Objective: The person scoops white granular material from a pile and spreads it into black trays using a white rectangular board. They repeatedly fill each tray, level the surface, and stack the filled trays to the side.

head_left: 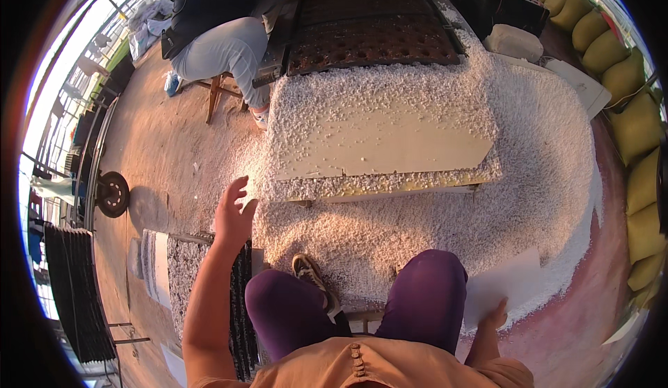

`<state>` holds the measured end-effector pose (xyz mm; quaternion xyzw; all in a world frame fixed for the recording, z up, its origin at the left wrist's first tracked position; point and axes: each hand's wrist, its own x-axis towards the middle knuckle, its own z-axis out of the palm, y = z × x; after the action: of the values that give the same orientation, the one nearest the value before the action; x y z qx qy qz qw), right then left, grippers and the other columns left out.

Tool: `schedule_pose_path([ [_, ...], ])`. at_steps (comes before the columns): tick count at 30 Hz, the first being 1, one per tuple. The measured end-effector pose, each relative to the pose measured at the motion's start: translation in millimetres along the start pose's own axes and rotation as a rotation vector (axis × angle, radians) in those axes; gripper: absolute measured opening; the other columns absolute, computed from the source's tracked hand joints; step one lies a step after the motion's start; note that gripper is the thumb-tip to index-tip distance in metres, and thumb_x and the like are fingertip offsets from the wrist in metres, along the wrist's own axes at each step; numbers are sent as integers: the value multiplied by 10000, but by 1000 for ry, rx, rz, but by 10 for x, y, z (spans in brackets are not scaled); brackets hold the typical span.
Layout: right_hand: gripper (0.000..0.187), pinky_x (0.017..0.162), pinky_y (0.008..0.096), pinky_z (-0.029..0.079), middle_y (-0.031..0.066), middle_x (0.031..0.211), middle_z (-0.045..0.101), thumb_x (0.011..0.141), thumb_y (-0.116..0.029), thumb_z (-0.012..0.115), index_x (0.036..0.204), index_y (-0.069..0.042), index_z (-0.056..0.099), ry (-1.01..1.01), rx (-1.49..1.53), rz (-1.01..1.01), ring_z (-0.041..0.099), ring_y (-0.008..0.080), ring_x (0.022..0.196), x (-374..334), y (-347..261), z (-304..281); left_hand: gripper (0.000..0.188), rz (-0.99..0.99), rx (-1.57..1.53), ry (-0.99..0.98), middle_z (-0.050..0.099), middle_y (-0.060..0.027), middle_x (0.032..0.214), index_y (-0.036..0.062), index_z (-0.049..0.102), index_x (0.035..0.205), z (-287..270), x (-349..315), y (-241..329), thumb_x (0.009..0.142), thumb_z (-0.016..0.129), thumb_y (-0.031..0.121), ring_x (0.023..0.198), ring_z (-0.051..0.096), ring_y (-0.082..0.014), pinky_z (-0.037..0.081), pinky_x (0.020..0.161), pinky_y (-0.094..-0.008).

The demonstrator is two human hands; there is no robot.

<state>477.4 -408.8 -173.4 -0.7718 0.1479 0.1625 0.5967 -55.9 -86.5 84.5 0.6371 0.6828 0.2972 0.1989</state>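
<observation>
My left hand [235, 211] is raised beside the table's left front corner, its fingers apart and nothing in them. At my right side, my right hand [495, 314] grips the edge of a flat white sheet [508, 280] held low over spilled white granules. In front of me stands a cream-topped table [390, 141], partly strewn with white perlite-like granules [369, 82]. Dark soil-filled seedling trays [376, 42] with rows of round hollows lie at its far end. Under my left forearm is a stack of black trays [186, 266] topped with white granules.
Another person [223, 47] sits at the far left, an arm reaching over the trays. White granules cover the floor [543, 158] around the table. Olive sacks [637, 127] line the right. At left are a wheel [113, 193] and stacked black trays [78, 294].
</observation>
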Motion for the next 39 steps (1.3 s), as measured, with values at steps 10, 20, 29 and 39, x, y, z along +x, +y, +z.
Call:
schedule_pose_path([
  [10,711,632,402,513,205,965,570,681,-498,652,1021,110,508,410,-184,308,591,317,786,-13,705,196,337,-524,-1230,-203,537,-76,840,30,435,1051,2259,2447,1101,847,545,275,743,553,-178,512,649,-311],
  [20,638,674,418,488,181,964,580,690,-483,608,981,81,541,-20,121,404,583,309,794,1103,127,2235,163,-716,-1191,52,531,-51,699,100,475,926,2546,2861,1559,877,485,255,548,533,-126,426,423,-209],
  [29,548,691,411,477,185,946,586,687,-403,598,966,65,545,-104,80,480,583,307,811,1165,259,1613,229,-755,-1267,-37,524,-49,686,57,470,853,2478,2368,1567,878,481,285,513,469,-108,373,390,-212],
  [39,451,710,404,466,190,927,592,684,-314,586,949,49,550,-39,37,229,584,305,830,1284,-520,1177,310,-805,-1193,-128,509,-50,668,26,420,809,2361,1305,1304,880,474,324,496,455,-111,382,387,-238],
])
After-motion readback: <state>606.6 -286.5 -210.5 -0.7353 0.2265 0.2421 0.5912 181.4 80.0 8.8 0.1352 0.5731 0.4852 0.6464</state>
